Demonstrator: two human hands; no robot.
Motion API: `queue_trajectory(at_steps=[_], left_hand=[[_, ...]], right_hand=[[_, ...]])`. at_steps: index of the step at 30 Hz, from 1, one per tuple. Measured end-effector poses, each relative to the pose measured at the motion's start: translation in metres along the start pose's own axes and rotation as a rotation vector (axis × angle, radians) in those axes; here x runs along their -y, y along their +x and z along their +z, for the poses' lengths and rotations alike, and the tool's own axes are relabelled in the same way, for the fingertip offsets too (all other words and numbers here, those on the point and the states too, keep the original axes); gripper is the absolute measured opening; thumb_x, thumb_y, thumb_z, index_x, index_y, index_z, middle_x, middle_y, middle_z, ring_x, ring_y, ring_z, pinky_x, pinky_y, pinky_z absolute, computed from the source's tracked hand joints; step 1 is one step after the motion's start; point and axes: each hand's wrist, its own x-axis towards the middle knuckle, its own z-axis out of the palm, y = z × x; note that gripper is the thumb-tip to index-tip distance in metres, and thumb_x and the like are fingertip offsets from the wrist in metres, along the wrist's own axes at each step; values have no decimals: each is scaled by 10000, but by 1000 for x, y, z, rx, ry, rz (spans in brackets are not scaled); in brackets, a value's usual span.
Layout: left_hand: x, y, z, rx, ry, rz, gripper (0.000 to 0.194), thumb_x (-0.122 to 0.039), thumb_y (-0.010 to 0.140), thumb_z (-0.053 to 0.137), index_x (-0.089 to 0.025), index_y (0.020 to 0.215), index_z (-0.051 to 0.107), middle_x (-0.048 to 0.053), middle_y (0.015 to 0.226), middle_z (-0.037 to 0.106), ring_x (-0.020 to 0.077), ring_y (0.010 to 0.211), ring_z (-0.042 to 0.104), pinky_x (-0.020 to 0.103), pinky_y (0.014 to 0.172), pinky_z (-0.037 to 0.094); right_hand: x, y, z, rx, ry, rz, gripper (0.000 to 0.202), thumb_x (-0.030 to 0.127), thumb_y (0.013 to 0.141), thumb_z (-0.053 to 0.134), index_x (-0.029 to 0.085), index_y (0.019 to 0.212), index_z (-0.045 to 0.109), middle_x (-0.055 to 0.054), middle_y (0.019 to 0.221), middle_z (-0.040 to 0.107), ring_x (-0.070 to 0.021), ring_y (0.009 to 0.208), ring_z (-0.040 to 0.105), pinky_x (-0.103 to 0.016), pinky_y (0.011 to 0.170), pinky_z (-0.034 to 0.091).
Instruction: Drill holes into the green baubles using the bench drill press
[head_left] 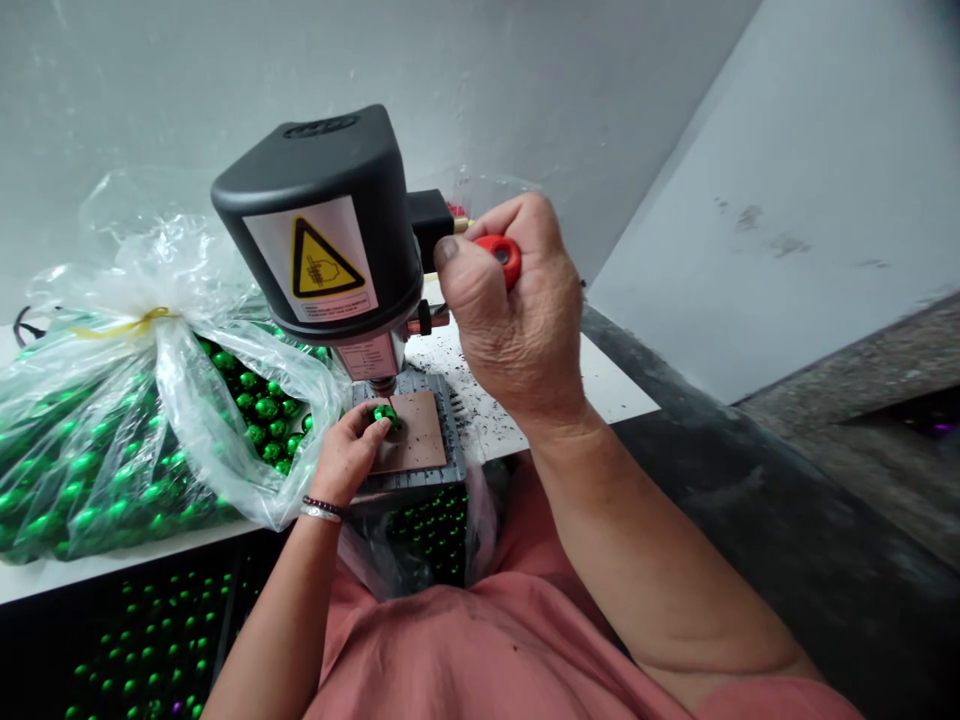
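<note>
A small shiny green ball (385,412) is pinched between the thumb and fingers of my left hand (351,452). It rests on a brown square board (420,435), right beneath the bit of a black-topped drill press (322,210). From this angle I cannot tell whether the bit touches the ball. Higher up and to the right, my right hand (517,310) is closed around a red-ended feed handle (501,258) at the machine's side. Most of that handle is hidden by the fingers and palm.
Left of the press, an open clear plastic bag (292,490) holds many green balls, with another bag tied by yellow string (142,322) there too. Dark shavings (480,400) litter the white table (607,385). More green balls (431,530) show below the table edge. A pale wall (540,90) stands behind.
</note>
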Motion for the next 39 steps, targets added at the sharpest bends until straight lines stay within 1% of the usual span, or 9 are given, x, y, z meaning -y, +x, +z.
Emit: queue_trajectory(at_steps=[3, 6, 9, 11, 18, 22, 25, 32, 39], left_hand=[[3, 0, 0, 12, 79, 43, 393, -397, 711, 592, -168, 1029, 615, 38, 879, 703, 174, 790, 641, 288, 761, 482], [5, 1, 1, -5, 266, 103, 381, -384, 725, 585, -185, 1048, 625, 37, 912, 700, 180, 826, 634, 294, 776, 476], [4, 1, 4, -26, 428, 147, 397, -355, 702, 620, -195, 1065, 637, 48, 986, 687, 198, 899, 614, 314, 816, 466], [3, 3, 6, -26, 473, 151, 411, -339, 691, 635, -197, 1077, 642, 52, 1010, 682, 208, 927, 606, 328, 835, 461], [1, 3, 5, 13, 426, 138, 402, -332, 693, 646, -186, 1067, 666, 37, 922, 702, 202, 872, 619, 317, 835, 459], [0, 1, 5, 19, 445, 170, 360, -317, 702, 643, -191, 1037, 682, 33, 904, 706, 197, 869, 615, 311, 843, 457], [0, 2, 5, 9, 479, 152, 373, -321, 701, 648, -201, 1053, 676, 34, 924, 707, 207, 907, 607, 331, 873, 442], [3, 2, 4, -24, 445, 162, 390, -330, 683, 666, -213, 1055, 675, 52, 980, 703, 236, 958, 605, 367, 913, 418], [5, 2, 4, -40, 424, 163, 383, -333, 680, 666, -210, 1043, 676, 55, 990, 701, 233, 950, 609, 357, 888, 431]], right_hand=[[0, 0, 0, -9, -16, 5, 248, 430, 837, 454, 201, 759, 402, 60, 642, 397, -19, 527, 394, -156, 522, 380], [2, 1, 0, -13, -12, 23, 239, 413, 828, 478, 202, 750, 396, 59, 633, 397, -25, 519, 388, -164, 521, 388], [3, 1, 0, -20, -6, 25, 226, 384, 822, 492, 201, 737, 391, 60, 619, 385, -25, 504, 375, -167, 515, 384], [4, 1, 0, -29, -8, 12, 220, 373, 822, 492, 199, 731, 393, 60, 609, 367, -23, 498, 363, -162, 503, 373], [3, -5, -2, -42, -29, -23, 205, 355, 809, 505, 193, 721, 414, 72, 580, 347, -13, 491, 327, -149, 484, 343], [3, -16, -6, -58, -113, -83, 145, 259, 770, 524, 199, 694, 416, 76, 594, 397, -18, 493, 329, -167, 489, 355], [3, -27, -9, -68, -183, -114, 143, 207, 731, 546, 201, 677, 414, 76, 562, 408, -27, 479, 343, -179, 472, 356], [-4, -51, -12, -42, -262, -158, 85, 257, 777, 498, 207, 724, 453, 51, 557, 451, -58, 467, 395, -217, 452, 363], [-11, -62, -8, -100, -253, -172, 27, 224, 769, 498, 205, 766, 479, 49, 582, 488, -68, 515, 458, -212, 491, 411]])
